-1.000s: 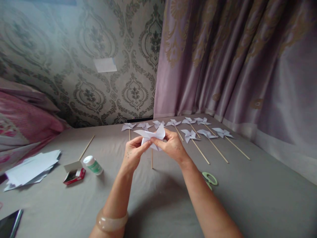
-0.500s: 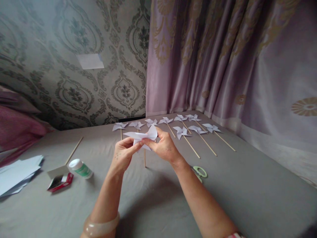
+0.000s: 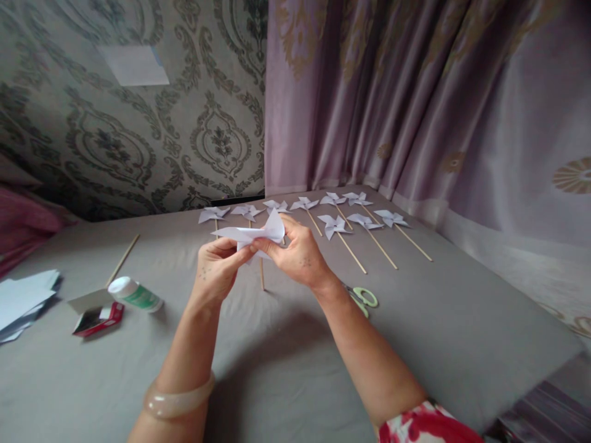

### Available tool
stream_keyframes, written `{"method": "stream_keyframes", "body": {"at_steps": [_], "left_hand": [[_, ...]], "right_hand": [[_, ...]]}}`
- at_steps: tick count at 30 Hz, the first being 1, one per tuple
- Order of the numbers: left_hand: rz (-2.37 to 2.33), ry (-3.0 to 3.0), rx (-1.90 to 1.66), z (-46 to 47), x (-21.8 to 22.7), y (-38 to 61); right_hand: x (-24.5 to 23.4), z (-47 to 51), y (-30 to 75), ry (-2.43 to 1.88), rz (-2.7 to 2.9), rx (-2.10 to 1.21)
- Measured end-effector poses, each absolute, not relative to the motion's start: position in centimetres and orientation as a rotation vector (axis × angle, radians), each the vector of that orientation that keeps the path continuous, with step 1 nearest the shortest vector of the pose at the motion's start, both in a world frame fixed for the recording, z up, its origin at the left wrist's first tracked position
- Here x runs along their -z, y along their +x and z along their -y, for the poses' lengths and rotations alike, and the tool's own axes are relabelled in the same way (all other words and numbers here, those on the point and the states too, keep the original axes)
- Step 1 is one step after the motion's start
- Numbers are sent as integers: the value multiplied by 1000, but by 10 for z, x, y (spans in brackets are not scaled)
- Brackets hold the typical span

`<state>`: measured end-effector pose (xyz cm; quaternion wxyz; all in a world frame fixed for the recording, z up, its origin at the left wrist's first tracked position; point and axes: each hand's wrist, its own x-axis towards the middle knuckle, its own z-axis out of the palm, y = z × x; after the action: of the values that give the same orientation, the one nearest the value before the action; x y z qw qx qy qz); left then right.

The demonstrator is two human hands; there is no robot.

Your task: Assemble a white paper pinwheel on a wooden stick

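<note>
Between both hands, above the grey cloth, is a white paper pinwheel (image 3: 249, 234) with its blades partly folded. My left hand (image 3: 217, 268) is closed on its left side, thumb pressed on the near face. On the right, my right hand (image 3: 298, 253) grips the other side, with the thumb close to the left thumb. A thin wooden stick (image 3: 262, 277) shows below the paper; whether it joins this pinwheel or lies behind it I cannot tell. Beyond the hands, several finished-looking pinwheels (image 3: 334, 226) on sticks lie in rows.
Green-handled scissors (image 3: 364, 297) lie right of my right forearm. To the left are a white-and-green bottle (image 3: 136, 294), an open red box (image 3: 99, 317), a loose stick (image 3: 124, 259) and stacked paper sheets (image 3: 25, 300). A patterned wall and purple curtain (image 3: 295, 111) stand behind.
The view has tilted down and shifted slightly, so everything sits higher in the picture. Both hands keep their hold on the paper pinwheel, with little change in their grip.
</note>
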<state>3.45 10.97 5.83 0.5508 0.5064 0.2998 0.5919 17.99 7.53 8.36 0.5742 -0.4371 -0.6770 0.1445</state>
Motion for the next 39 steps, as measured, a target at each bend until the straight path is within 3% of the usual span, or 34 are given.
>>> {"method": "stream_keyframes", "body": {"at_steps": [15, 25, 32, 39], "left_hand": [[-643, 1244, -1285, -111, -55, 35], [-1002, 1682, -668, -100, -8, 19], [-1126, 1681, -771, -91, 30, 18], [-1089, 1527, -859, -82, 29, 21]], "right_hand": [[-76, -89, 181, -1109, 1388, -467], [-73, -98, 199, -1142, 1147, -721], [-66, -102, 200, -1154, 1115, -761], [-67, -100, 206, -1084, 1264, -738]]}}
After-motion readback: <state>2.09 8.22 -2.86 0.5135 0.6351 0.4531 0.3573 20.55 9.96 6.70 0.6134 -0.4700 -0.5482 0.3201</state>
